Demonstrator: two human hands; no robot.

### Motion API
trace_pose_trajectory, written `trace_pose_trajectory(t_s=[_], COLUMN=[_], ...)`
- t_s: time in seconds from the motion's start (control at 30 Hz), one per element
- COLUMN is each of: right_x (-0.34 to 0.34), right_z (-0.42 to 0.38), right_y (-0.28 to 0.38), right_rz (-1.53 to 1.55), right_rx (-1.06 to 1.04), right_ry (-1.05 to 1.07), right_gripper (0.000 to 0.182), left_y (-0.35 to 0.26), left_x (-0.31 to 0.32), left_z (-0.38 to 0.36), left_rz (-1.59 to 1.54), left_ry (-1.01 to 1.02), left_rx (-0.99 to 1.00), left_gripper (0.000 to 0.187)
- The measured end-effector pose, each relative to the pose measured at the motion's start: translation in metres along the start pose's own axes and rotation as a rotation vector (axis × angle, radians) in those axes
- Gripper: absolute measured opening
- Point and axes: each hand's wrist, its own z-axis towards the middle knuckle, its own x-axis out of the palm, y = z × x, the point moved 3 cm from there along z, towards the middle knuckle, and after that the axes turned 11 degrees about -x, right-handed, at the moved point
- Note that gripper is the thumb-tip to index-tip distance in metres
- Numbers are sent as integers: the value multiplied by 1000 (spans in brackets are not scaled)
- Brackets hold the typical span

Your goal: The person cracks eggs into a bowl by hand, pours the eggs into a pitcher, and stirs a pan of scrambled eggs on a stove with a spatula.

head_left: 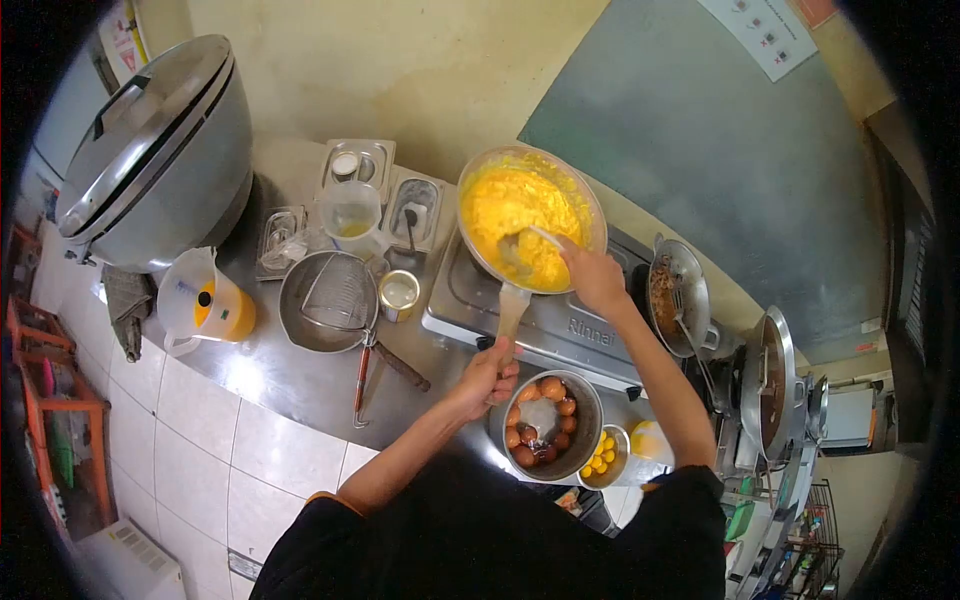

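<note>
My left hand [485, 380] is wrapped round the handle of a frying pan [598, 222] on the gas stove [465, 305]. Soft yellow scrambled egg [510, 200] covers much of the pan's inside. Over the pan's right side, my right hand [595, 280] is closed on a pale-handled stirring utensil [545, 237]. Its head sits in the egg and is too blurred to name. Just below my left hand stands a metal pot [497, 420] holding several brown eggs [553, 387]. Beside that pot is a small bowl of yolks [600, 455].
Left on the steel counter are a strainer [340, 290] over a bowl, a pitcher [205, 300] of orange-yellow liquid, a small tin [399, 290] and metal containers [415, 205]. A large lidded cooker [170, 150] stands beyond. Two more pans [680, 290] sit at right.
</note>
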Motion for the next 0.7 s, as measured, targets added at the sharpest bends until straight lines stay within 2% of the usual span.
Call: trace_pose_trajectory(t_s=[0.07, 0.17, 0.27, 0.37, 0.47, 0.6, 0.7], right_x=[20, 35, 20, 17, 39, -75, -38], right_z=[19, 24, 6, 0, -4, -31, -33], right_y=[-23, -47, -48, -35, -25, 9, 27], right_rz=[203, 544, 485, 149, -26, -143, -227], right_rx=[6, 12, 21, 241, 237, 0, -35], right_ry=[-186, -237, -280, -86, 29, 253, 287], right_gripper=[36, 37, 37, 35, 32, 28, 27], left_y=[2, 0, 1, 1, 3, 1, 3], left_x=[1, 5, 4, 2, 0, 5, 4], left_z=[2, -2, -2, -1, 3, 0, -1], left_rz=[2, 11, -1, 4, 12, -5, -18], left_ry=[-12, -57, -50, -52, -38, -23, -26], left_rx=[25, 36, 31, 38, 39, 29, 5], left_gripper=[45, 45, 44, 45, 45, 45, 43])
